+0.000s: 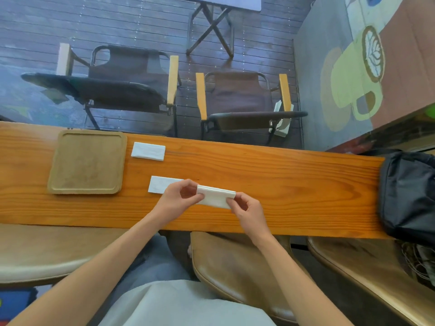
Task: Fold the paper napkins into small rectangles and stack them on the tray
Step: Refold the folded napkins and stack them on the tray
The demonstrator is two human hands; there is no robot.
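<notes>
A white folded napkin (215, 196) is held just above the wooden table between both hands. My left hand (179, 201) pinches its left end and my right hand (247, 211) pinches its right end. A second white napkin (160, 184) lies flat on the table, partly hidden behind my left hand. A third folded napkin (148, 151) lies farther back, just right of the tray. The square wooden tray (56, 170) sits at the left of the table and holds nothing.
The long wooden table (294, 184) runs across the view. A dark bag (409, 196) sits on its right end. Two folding chairs (237, 100) stand beyond the far edge. Tan stools (235, 271) are below the near edge.
</notes>
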